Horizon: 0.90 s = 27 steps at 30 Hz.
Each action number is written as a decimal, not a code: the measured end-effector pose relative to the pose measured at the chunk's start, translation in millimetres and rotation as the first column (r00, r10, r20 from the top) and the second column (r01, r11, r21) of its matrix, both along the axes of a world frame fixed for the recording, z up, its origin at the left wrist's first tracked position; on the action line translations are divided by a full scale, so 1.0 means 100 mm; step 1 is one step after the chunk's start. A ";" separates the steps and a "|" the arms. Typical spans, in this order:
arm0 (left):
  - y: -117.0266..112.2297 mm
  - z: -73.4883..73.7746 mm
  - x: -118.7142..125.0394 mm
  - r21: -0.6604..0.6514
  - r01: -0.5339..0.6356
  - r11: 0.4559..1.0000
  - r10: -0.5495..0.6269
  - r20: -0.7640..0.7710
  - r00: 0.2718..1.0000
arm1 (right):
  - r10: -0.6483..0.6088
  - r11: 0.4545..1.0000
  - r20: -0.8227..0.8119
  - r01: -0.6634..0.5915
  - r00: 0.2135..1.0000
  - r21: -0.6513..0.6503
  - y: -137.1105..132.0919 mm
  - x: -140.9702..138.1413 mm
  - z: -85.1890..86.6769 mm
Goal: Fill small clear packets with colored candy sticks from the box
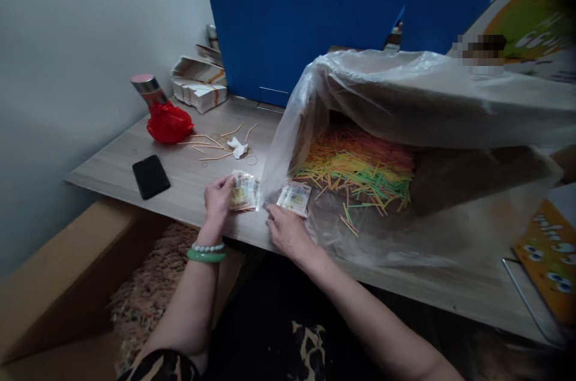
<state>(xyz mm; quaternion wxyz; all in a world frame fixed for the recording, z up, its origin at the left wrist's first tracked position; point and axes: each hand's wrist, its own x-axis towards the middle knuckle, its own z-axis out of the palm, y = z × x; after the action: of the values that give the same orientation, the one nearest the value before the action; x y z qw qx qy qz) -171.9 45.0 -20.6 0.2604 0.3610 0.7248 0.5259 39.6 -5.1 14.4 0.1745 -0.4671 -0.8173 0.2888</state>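
My left hand (218, 196) is closed on the left edge of a small stack of clear printed packets (245, 192), held near the table's front. A wrist of that arm wears a beaded bracelet and a green bangle. Just to the right, my right hand (288, 228) has its fingers curled together, and what they hold, if anything, is hidden. Right behind its knuckles is another clear printed packet (294, 198), at the edge of a large plastic bag (288, 147). Inside that bag lies a heap of thin coloured sticks (360, 171), yellow, green, orange and pink.
On the table (112, 153) are a black phone (151, 177), a red plastic bag (168, 123) around a cylinder (146, 86), loose tan sticks (209, 144), crumpled white paper (237, 147) and banded white stacks (200, 93). A cardboard box (67, 267) stands below left. A blue panel (306, 3) rises behind.
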 end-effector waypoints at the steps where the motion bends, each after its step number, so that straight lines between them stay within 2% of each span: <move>1: 0.02 -0.02 0.01 -0.020 0.022 1.000 -0.022 -0.021 1.000 | 0.014 1.000 0.106 -0.012 0.994 -0.021 0.00 -0.16 0.00; 3: 0.06 -0.04 0.05 -0.042 0.053 0.998 -0.055 -0.047 0.997 | -0.005 0.998 0.286 0.021 0.958 -0.054 0.03 -0.43 -0.02; 5: 0.10 -0.05 0.11 -0.056 0.078 0.995 -0.082 -0.069 0.994 | -0.049 0.996 0.395 0.075 0.917 -0.051 0.09 -0.60 -0.03; 8: 0.13 -0.07 0.19 -0.080 0.096 0.992 -0.111 -0.220 0.969 | -0.091 0.994 0.449 0.110 0.889 -0.018 0.18 -0.67 -0.04; 10: 0.11 -0.08 0.21 -0.072 0.054 0.996 -0.077 -0.366 0.927 | -0.108 0.993 0.458 0.120 0.882 0.003 0.22 -0.67 -0.05; 13: 0.03 -0.07 0.20 -0.034 0.024 0.999 -0.039 -0.544 0.838 | -0.119 0.992 0.464 0.128 0.878 0.012 0.26 -0.69 -0.07; 15: -0.03 -0.06 0.19 -0.059 0.110 0.992 -0.122 -0.640 0.758 | -0.104 0.993 0.467 0.115 0.878 0.006 0.27 -0.73 -0.09; 18: -0.12 -0.03 0.18 -0.184 0.270 0.945 -0.315 -0.731 0.605 | -0.057 0.998 0.464 0.065 0.884 -0.001 0.23 -0.71 -0.10; 21: -0.20 -0.03 0.18 -0.251 0.228 0.941 -0.336 -0.785 0.521 | -0.032 0.999 0.388 0.027 0.921 0.018 0.14 -0.49 -0.05; 22: -0.23 -0.03 0.18 -0.247 0.196 0.949 -0.313 -0.799 0.513 | -0.082 0.997 0.367 0.072 0.926 0.040 0.12 -0.38 -0.03; 24: -0.27 -0.05 0.19 -0.226 0.164 0.960 -0.279 -0.815 0.507 | -0.283 0.959 0.363 0.267 0.888 0.096 0.13 -0.13 0.00; 26: -0.30 -0.06 0.21 -0.194 0.156 0.969 -0.247 -0.821 0.514 | -0.479 0.875 0.384 0.463 0.789 0.140 0.21 0.08 0.01; 27: -0.31 -0.07 0.22 -0.169 0.145 0.975 -0.220 -0.822 0.525 | -0.533 0.840 0.394 0.525 0.749 0.139 0.27 0.15 0.01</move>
<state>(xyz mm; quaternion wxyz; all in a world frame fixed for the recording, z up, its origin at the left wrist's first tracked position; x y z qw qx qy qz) -149.8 13.7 -27.7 -0.0486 0.6308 0.7393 0.2308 54.7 22.2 14.9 0.0746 -0.7279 -0.6722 0.1128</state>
